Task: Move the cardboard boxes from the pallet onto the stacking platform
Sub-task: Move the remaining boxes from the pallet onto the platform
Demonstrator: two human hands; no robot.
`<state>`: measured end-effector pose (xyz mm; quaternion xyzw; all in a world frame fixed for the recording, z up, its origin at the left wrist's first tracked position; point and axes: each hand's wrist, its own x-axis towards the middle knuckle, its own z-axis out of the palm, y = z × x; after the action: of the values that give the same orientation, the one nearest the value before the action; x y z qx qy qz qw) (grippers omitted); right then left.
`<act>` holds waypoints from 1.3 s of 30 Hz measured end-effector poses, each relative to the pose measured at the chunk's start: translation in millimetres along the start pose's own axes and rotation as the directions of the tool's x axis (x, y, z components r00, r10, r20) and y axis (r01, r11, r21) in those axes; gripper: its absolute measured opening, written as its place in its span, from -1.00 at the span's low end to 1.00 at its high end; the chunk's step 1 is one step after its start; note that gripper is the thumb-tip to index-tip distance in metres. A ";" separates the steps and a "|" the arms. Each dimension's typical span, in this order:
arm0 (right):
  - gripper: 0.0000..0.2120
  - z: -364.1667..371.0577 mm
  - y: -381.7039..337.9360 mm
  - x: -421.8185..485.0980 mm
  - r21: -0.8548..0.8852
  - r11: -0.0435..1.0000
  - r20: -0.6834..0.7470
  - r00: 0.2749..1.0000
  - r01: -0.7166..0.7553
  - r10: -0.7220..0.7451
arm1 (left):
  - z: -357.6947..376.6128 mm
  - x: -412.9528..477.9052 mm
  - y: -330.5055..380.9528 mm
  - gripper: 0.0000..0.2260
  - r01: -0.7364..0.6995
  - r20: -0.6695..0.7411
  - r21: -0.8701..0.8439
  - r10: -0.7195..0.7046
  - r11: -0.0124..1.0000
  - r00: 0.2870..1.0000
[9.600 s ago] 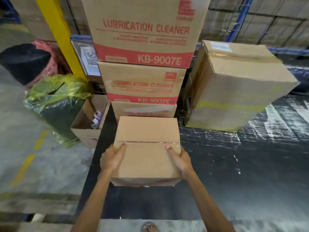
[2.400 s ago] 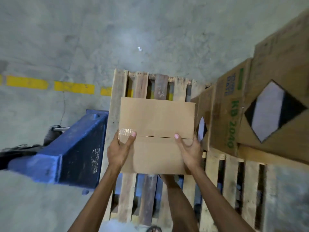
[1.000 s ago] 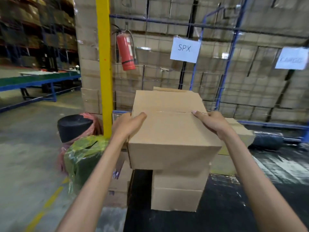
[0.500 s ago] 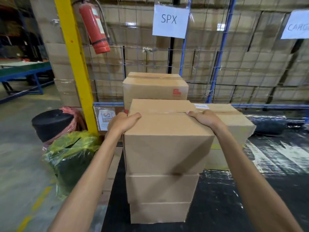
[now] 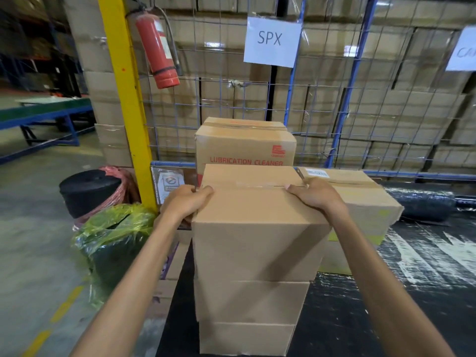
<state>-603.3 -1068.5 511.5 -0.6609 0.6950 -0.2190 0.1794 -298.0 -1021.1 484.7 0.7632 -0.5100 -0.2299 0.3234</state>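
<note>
Centre of frame: left hand (image 5: 186, 202) and right hand (image 5: 313, 195) are gripping the top edges of a plain box (image 5: 257, 228), fingers curled over its taped seam. The box is sitting on two stacked boxes (image 5: 251, 315) on the black platform (image 5: 360, 318). Judgement: stiff cardboard, probably moderately heavy, smooth sides; safest hold is under the bottom corners or at opposite top edges. Behind it, a printed box (image 5: 244, 145) is standing against the wire fence (image 5: 334, 99).
</note>
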 end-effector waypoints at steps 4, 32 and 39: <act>-0.38 11.9 -56.7 -41.4 -0.092 0.980 -0.176 0.965 0.178 -0.192 | -44.1 -32.2 -34.2 -0.29 -0.038 -0.121 -0.082 0.028 0.996 0.992; -0.38 590.8 -490.8 -532.0 0.466 0.608 0.651 0.216 0.643 -0.728 | -371.5 -493.7 -648.9 -0.40 0.767 -0.545 -0.328 -0.774 0.551 0.323; -0.39 773.5 -582.0 -517.2 0.354 0.675 0.729 0.261 0.647 -0.633 | -400.4 -456.6 -811.3 -0.44 0.766 -0.464 -0.505 -0.874 0.397 0.147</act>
<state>334.5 -622.5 156.4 -0.9059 0.2056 0.0600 0.3653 314.6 -274.4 177.9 0.9117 0.1650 -0.1112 0.3594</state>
